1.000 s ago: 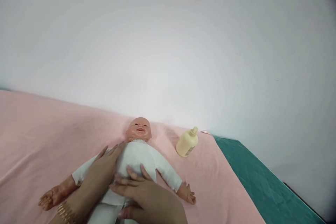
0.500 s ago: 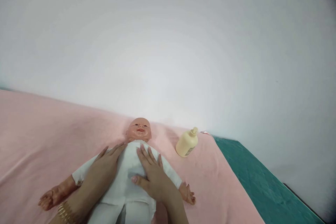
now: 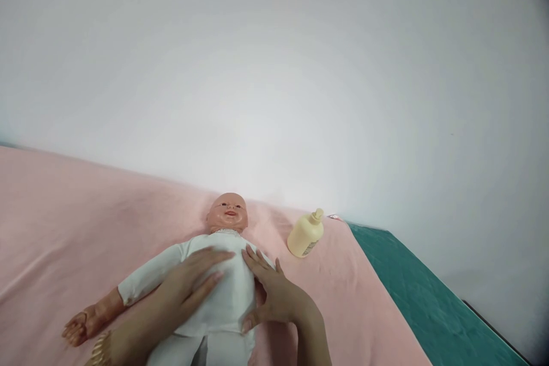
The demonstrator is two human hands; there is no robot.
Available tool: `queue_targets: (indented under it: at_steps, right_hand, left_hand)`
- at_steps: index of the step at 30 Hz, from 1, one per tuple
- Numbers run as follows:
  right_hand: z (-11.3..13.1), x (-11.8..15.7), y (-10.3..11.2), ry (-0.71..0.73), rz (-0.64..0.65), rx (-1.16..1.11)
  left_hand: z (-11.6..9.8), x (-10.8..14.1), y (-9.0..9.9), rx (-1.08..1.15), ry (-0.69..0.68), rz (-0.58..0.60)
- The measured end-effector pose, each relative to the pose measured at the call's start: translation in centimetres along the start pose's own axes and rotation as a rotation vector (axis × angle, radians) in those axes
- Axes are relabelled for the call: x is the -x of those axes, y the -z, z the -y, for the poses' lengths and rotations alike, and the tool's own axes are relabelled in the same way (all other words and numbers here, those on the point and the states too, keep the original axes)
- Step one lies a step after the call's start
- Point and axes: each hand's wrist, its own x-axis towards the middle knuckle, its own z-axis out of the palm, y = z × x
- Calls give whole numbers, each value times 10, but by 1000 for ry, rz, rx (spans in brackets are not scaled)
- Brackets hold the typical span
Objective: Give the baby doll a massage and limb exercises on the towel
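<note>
A baby doll (image 3: 234,286) with a white cloth body lies on its back, head toward the wall. My left hand (image 3: 195,280) rests across the doll's chest, fingers stretched toward the right and a little blurred. On the doll's chest side near its shoulder lies my right hand (image 3: 274,291), its fingers spread and its thumb lower down by the doll's waist. Neither hand grips anything. The doll's arm on the right is hidden behind my right hand and forearm.
A pale yellow pump bottle (image 3: 305,234) stands right of the doll's head. Beneath everything is a pink cloth (image 3: 77,217), with a green surface (image 3: 429,286) beyond its right edge. A white wall (image 3: 274,68) rises behind.
My left hand has moved right from the doll's shoulder onto the middle of its chest. My right hand has slid right, toward the doll's side. The doll and bottle stay in place.
</note>
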Motion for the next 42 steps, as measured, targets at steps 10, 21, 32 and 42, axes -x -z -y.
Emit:
queue_targets:
  at_steps: [10, 21, 32, 42]
  right_hand:
    - [-6, -3, -2, 21, 9, -20]
    - [-4, -4, -2, 29, 9, -50]
    - [-2, -2, -4, 34, -18, -72]
    - [-6, -3, -4, 56, -1, -37]
  left_hand:
    - [9, -1, -9, -72, -190, 269]
    - [20, -1, -25, -306, 244, 120]
    - [27, 2, -29, -473, 316, -30]
    - [36, 6, -31, -440, 237, -4]
